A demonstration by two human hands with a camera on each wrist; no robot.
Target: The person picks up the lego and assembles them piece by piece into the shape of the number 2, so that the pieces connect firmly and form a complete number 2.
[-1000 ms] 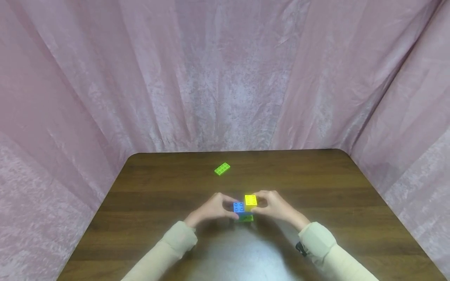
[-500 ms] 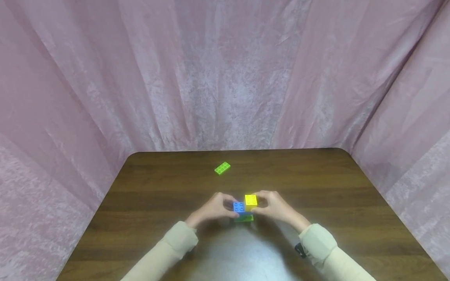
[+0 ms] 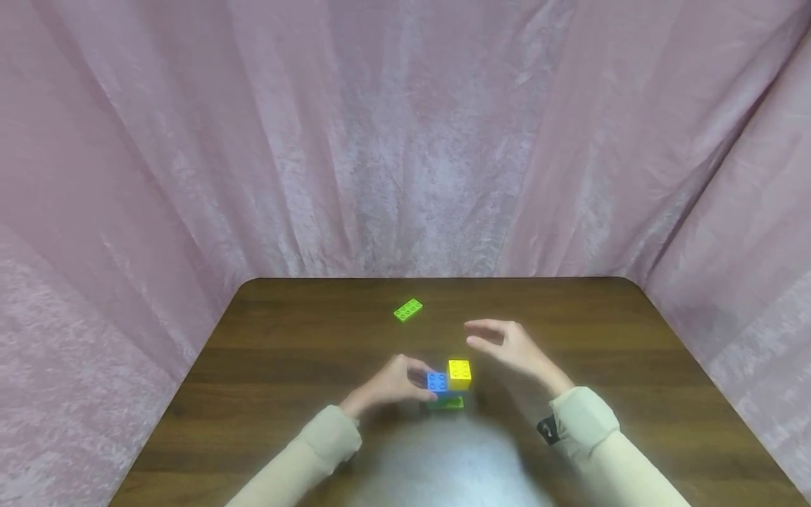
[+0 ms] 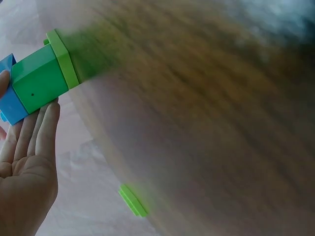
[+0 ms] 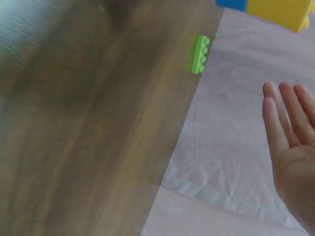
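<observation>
A stack of toy building bricks stands on the table in front of me. At its bottom is a lime plate [image 4: 63,59], with a green brick [image 4: 39,78] on it and a blue brick [image 3: 436,382] above that. A yellow brick [image 3: 459,373] sits on the right end of the blue one. My left hand [image 3: 395,380] holds the stack from the left, thumb in front and fingers behind. To the upper right of the yellow brick, apart from it, my right hand [image 3: 513,346] is raised with relaxed fingers and nothing in its grasp.
Farther back on the brown wooden table [image 3: 304,324] lies a second lime plate [image 3: 408,310], studs up and turned diagonally. A pink curtain [image 3: 431,141] hangs behind the table's rear edge and along both sides.
My right hand has let go of the yellow brick and moved up and away to the right. The left hand keeps its hold on the stack.
</observation>
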